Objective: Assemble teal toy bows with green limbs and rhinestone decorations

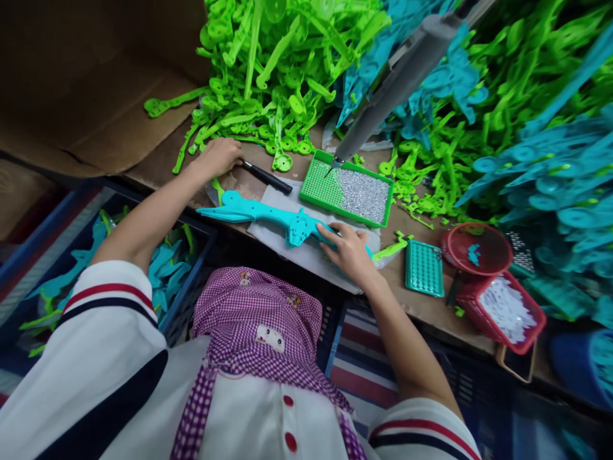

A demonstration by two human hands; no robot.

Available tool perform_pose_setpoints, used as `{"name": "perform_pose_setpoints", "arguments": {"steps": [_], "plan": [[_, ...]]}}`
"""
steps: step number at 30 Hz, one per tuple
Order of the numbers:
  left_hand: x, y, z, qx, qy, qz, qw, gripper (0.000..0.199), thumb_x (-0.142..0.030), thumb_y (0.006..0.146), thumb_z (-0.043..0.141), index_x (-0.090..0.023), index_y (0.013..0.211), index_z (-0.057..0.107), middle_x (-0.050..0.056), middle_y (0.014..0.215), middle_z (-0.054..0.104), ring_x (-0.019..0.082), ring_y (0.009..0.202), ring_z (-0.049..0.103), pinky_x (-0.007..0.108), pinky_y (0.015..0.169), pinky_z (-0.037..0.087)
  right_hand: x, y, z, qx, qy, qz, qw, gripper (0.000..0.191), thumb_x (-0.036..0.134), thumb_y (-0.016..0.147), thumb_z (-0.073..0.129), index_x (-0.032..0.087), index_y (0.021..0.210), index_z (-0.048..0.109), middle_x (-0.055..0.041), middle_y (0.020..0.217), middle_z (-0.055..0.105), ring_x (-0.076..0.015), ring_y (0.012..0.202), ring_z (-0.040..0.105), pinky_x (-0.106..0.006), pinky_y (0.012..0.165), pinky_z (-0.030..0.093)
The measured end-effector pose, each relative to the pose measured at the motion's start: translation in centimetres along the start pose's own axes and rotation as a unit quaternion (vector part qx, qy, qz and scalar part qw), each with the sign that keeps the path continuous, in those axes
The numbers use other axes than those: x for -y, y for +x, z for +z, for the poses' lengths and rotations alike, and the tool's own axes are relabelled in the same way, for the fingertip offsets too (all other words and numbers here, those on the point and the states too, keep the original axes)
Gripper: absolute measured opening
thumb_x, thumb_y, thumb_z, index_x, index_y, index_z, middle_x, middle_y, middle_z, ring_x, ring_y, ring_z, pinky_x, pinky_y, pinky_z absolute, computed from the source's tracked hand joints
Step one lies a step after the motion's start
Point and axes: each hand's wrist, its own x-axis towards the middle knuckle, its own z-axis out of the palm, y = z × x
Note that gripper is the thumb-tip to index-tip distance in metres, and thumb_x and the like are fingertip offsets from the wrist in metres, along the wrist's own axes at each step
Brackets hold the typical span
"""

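The right grip (352, 252) is curled over one end of a blue plastic part (268, 214), its fingers bent across it and the part held beneath the hand. From there the part stretches leftward on a white cloth (271, 233) at the near edge of the surface (297, 169), its pointed end lying just below the left grip (221, 156). The left grip has its fingers bent down at the end of a tool with a black handle (268, 177); whether it pinches the tool or only rests there, I cannot tell. The handle points from those fingers toward the right grip. Just beyond the right grip sits a green tray (341, 213), with small silver screws (366, 193) gathered in its right side, and over it slants a grey power screwdriver (397, 83), tip down. A thin green piece (393, 249) lies just right of the right grip, followed by a teal tray (424, 268), a red bowl (491, 262) and a red basket (483, 326) of white bits (507, 306). A heap of green parts (287, 64) rises beyond both grips. Left of the left grip stands a cardboard box (96, 83); below it, a blue crate (196, 263) holds more parts.
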Motion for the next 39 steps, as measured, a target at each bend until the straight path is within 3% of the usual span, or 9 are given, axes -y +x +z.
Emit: {"name": "perform_pose_setpoints", "arguments": {"steps": [5,8,12,15,19,23,27,33,39], "plan": [[0.9,1.7,1.4,0.061,0.020,0.017,0.998,0.006,-0.025,0.076,0.069,-0.020,0.073,0.066,0.007,0.087,0.062,0.032,0.115,0.056,0.043,0.099,0.039,-0.1,0.1,0.1,-0.002,0.013,0.003,1.000,0.045,0.036,0.097,0.043,0.027,0.139,0.055,-0.0170,0.125,0.060,-0.0314,0.105,0.055,-0.041,0.078,0.033],[1.5,0.4,0.1,-0.011,-0.006,-0.038,0.999,0.012,-0.027,0.075,0.073,-0.021,0.083,0.066,0.007,0.095,0.063,0.029,0.117,0.053,0.041,0.100,0.038,-0.1,0.4,0.1,0.002,0.021,0.007,1.000,0.045,0.037,0.098,0.042,0.028,0.139,0.056,-0.0164,0.124,0.061,-0.0309,0.105,0.056,-0.041,0.079,0.034],[3.6,-4.4,-2.9,-0.153,-0.012,-0.174,0.973,0.027,-0.034,0.084,0.068,-0.017,0.105,0.061,0.004,0.099,0.063,0.023,0.117,0.052,0.043,0.108,0.033,-0.3,0.6,0.2,0.003,0.033,0.011,0.999,0.045,0.040,0.098,0.041,0.028,0.138,0.057,-0.0160,0.123,0.061,-0.0312,0.105,0.056,-0.041,0.078,0.034],[5.6,-7.5,-3.5,-0.168,-0.032,-0.254,0.952,0.042,-0.035,0.078,0.074,-0.015,0.112,0.059,0.004,0.094,0.063,0.027,0.115,0.056,0.046,0.108,0.037,-0.5,0.8,0.0,0.015,0.039,0.008,0.999,0.046,0.042,0.097,0.043,0.028,0.138,0.057,-0.0162,0.124,0.061,-0.0321,0.106,0.057,-0.042,0.078,0.036],[6.8,-8.0,-1.4,-0.139,-0.133,-0.244,0.950,0.058,-0.031,0.067,0.081,-0.015,0.118,0.058,0.005,0.091,0.065,0.027,0.100,0.064,0.047,0.095,0.048,-0.3,1.0,-0.6,0.024,0.041,0.009,0.999,0.045,0.041,0.096,0.044,0.027,0.136,0.059,-0.0166,0.124,0.061,-0.0335,0.109,0.058,-0.043,0.079,0.037],[6.4,-6.2,0.0,-0.134,-0.186,-0.193,0.954,0.061,-0.030,0.061,0.085,-0.013,0.115,0.062,0.009,0.097,0.066,0.025,0.093,0.065,0.046,0.090,0.052,0.2,1.2,-0.8,0.026,0.042,0.019,0.999,0.044,0.041,0.096,0.046,0.026,0.135,0.060,-0.0172,0.125,0.062,-0.0343,0.111,0.058,-0.044,0.080,0.037],[5.8,-5.8,-0.3,-0.159,-0.194,-0.183,0.951,0.056,-0.037,0.064,0.084,-0.014,0.111,0.064,0.011,0.102,0.066,0.026,0.097,0.064,0.045,0.091,0.052,0.2,1.4,-0.7,0.021,0.050,0.029,0.998,0.045,0.041,0.095,0.049,0.027,0.135,0.060,-0.0163,0.126,0.063,-0.0344,0.113,0.059,-0.044,0.081,0.039],[2.5,-11.6,-1.2,-0.157,-0.213,-0.204,0.943,0.037,-0.048,0.083,0.064,-0.017,0.104,0.067,0.008,0.093,0.069,0.022,0.091,0.066,0.036,0.083,0.054,-0.3,1.7,-1.0,0.005,0.087,0.028,0.996,0.046,0.044,0.094,0.049,0.027,0.135,0.060,-0.0151,0.125,0.063,-0.0345,0.111,0.059,-0.046,0.084,0.041],[-1.2,-17.0,-0.6,-0.109,-0.230,-0.193,0.948,0.032,-0.048,0.081,0.064,-0.017,0.088,0.069,0.006,0.080,0.070,0.020,0.078,0.066,0.031,0.075,0.053,-0.7,1.6,-1.6,0.014,0.085,0.030,0.996,0.046,0.044,0.093,0.050,0.024,0.134,0.061,-0.0159,0.125,0.063,-0.0351,0.114,0.059,-0.046,0.085,0.040]]}}
